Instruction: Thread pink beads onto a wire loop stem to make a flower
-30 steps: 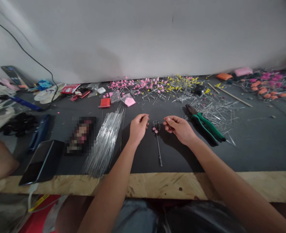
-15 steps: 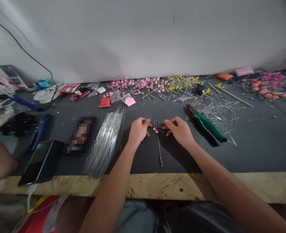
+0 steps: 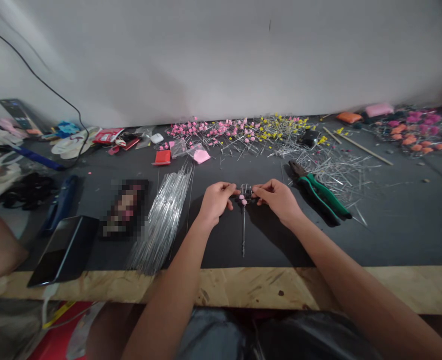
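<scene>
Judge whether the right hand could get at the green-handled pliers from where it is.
Probably yes: the green-handled pliers lie close by on its outer side, with nothing seen across the handles. The right hand is busy at the wire piece, though, and would likely need to leave it first.

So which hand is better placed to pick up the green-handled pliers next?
Probably the right hand: the pliers lie just beyond it, on its own side. The left hand would have to cross past the wire piece, where both hands' fingers are now.
</scene>
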Motion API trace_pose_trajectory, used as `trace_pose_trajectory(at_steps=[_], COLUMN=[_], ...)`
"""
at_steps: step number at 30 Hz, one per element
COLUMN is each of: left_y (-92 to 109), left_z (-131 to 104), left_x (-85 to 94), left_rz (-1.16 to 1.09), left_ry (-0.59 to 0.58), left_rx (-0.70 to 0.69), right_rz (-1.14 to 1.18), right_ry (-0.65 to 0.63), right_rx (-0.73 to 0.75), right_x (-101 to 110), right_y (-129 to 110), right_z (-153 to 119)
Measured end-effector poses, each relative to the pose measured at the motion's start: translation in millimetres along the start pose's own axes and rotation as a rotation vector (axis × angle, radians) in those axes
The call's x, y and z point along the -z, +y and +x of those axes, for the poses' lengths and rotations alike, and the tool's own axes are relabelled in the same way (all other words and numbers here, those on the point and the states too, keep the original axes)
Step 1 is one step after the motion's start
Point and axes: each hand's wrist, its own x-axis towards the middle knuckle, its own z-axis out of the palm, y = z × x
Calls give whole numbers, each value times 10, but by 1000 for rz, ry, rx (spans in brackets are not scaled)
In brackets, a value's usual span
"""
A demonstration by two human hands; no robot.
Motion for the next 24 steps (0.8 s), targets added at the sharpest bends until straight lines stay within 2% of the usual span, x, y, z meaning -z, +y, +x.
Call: trace_pose_trajectory(at_steps=[11, 15, 20, 24], left_y=[35, -11, -44, 5], left_z=[-34, -2, 19, -3], left_x=[-47, -37, 36, 49], left_rz=[-114, -89, 198, 502], left_ry=[-121, -52, 45, -13], left_rx=[84, 35, 16, -158], right_rz=[-40, -147, -236, -331], right_ry=[20, 2, -9, -99], right_rx=[-30, -16, -102, -182], right_x=[0, 14, 132, 199], right_y=[-25, -56, -157, -220], right_z=[21, -4, -48, -64])
